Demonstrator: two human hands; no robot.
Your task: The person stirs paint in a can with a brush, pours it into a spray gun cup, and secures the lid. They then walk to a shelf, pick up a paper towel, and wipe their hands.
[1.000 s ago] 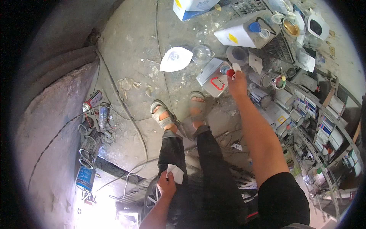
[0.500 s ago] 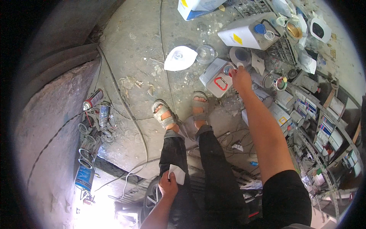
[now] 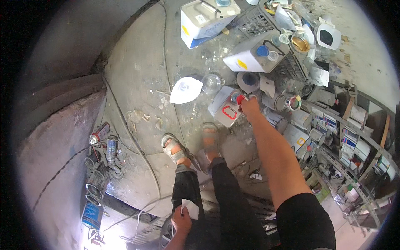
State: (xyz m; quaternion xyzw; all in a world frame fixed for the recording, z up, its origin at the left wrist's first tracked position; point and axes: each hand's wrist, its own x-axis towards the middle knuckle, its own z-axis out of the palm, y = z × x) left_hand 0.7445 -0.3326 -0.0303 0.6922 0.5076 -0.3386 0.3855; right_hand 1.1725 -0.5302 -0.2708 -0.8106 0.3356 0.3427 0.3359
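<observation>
My right hand point(image 3: 250, 108) reaches out to a small grey-white rectangular metal can point(image 3: 217, 103) with a red carrying handle point(image 3: 228, 112) on its top. Pinched in its fingers is a round red cap point(image 3: 240, 99), right beside the can's round opening point(image 3: 234, 96); whether cap and rim touch I cannot tell. Low in front of my left leg, my left hand point(image 3: 181, 222) is closed on a folded white sheet point(image 3: 191, 208), paper or cloth. Just beyond the can lie a clear plastic cup point(image 3: 211, 83) and a white shallow cone-shaped piece point(image 3: 186, 90), on the floor.
Two larger white cans, one with a blue cap point(image 3: 262, 51) and another point(image 3: 208, 21) behind it, stand farther off near a dark plastic crate point(image 3: 256, 21). Tins and a metal rack point(image 3: 346, 175) crowd the right. A hose point(image 3: 133, 135) and spray cans point(image 3: 100, 132) lie left.
The view has shifted, so the floor objects appear lower and slightly left. The red cap now shows plainly at my right fingers. My left hand keeps hold of the white sheet.
</observation>
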